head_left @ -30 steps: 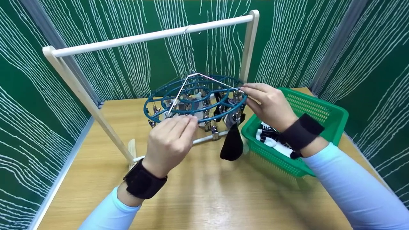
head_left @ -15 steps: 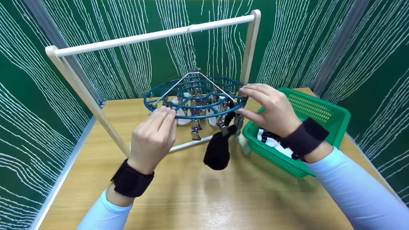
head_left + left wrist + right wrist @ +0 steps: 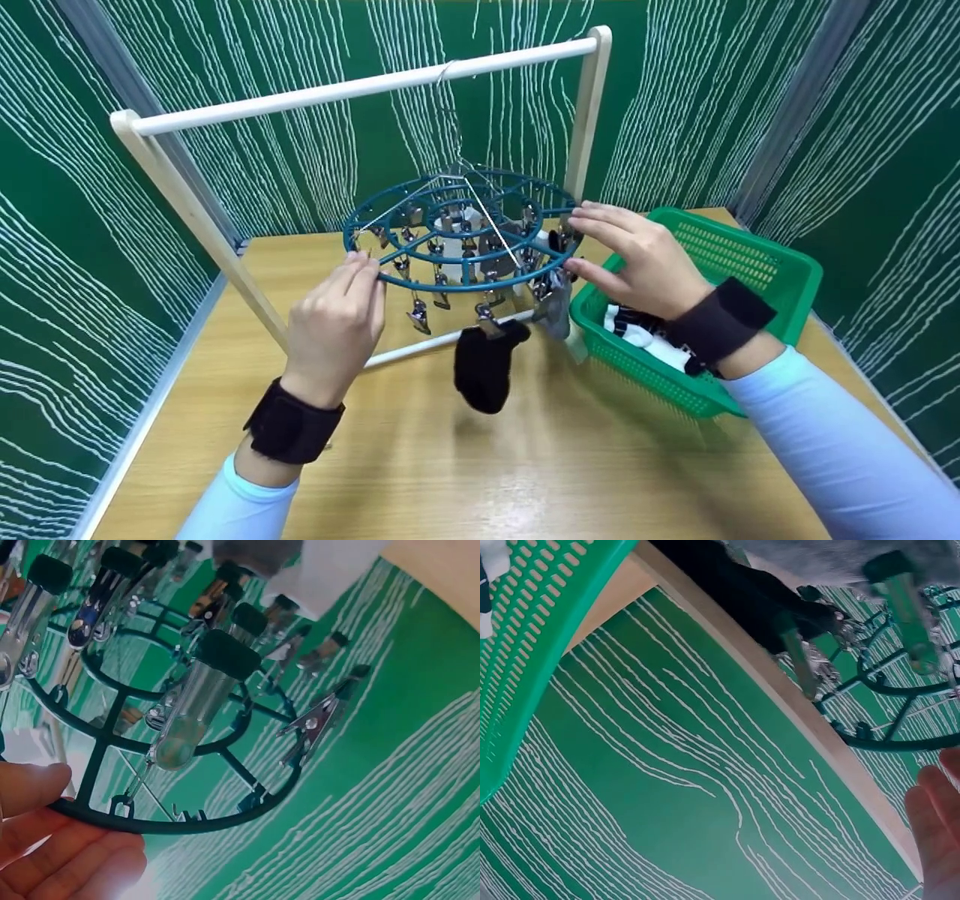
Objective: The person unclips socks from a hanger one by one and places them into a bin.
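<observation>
A round teal clip hanger [image 3: 465,287] with several metal clips hangs by its hook from a white bar. My left hand [image 3: 337,315] pinches its near-left rim, the thumb and fingers on either side of it in the left wrist view. At the right rim, my right hand [image 3: 637,255] has its fingers extended and thumb apart, fingertips right at the ring. A black sock [image 3: 484,371] dangles from a clip at the front. Grey fabric [image 3: 555,304] hangs near the right hand, and pale pieces hang further back, partly hidden by the ring.
The wooden stand with its white bar [image 3: 360,86] frames the hanger on the table [image 3: 420,465]. To the right, a green basket [image 3: 795,300] holds black-and-white socks [image 3: 660,349]. Green walls with white streaks surround the table.
The hanger has turned, carrying the black sock leftward along the front. My left hand has shifted left with the rim. My right hand has stayed at the right side, its thumb spreading away.
</observation>
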